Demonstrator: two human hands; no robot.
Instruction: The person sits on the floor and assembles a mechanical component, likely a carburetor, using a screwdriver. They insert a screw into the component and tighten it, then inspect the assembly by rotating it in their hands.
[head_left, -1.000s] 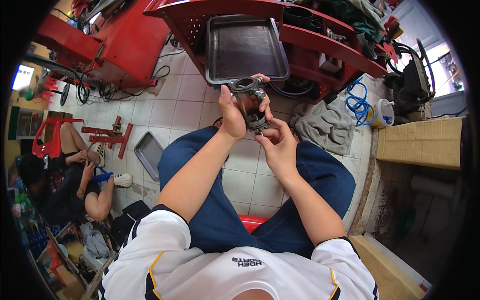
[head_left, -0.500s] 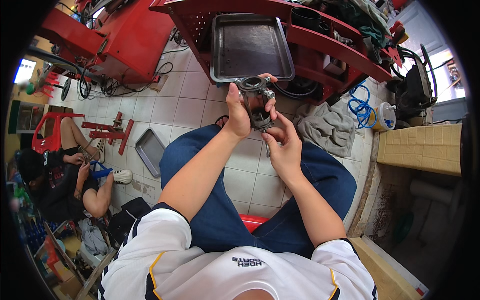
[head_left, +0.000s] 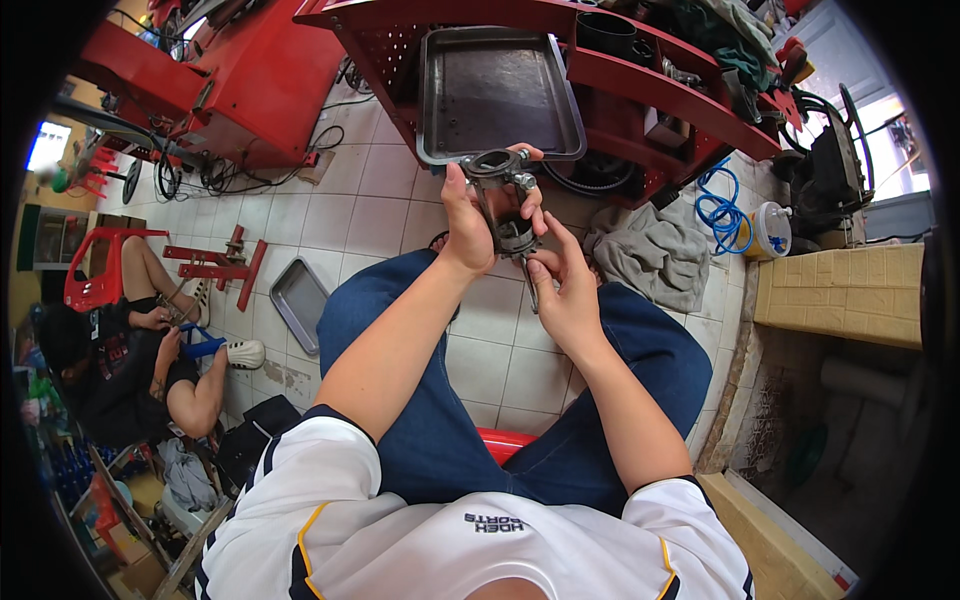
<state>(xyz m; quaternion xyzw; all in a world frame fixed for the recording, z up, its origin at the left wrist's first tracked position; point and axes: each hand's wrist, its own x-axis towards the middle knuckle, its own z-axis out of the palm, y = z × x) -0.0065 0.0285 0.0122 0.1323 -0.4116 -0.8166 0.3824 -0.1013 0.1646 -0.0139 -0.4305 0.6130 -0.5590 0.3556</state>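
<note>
Metal bracket (head_left: 515, 237) is pointing its slim rod (head_left: 532, 291) toward me; my right hand (head_left: 568, 296) is pinching that rod lightly, so I'm risking a slip. My left hand (head_left: 470, 232) is wrapping the bracket, just nearer than the large tray (head_left: 490, 85); any loosening is inviting a drop.

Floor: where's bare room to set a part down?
Bare tiles: between the jeans legs; also between the red stand and the large tray. Crowded right of the right hand: grey cloth, blue hose, white bucket.
</note>
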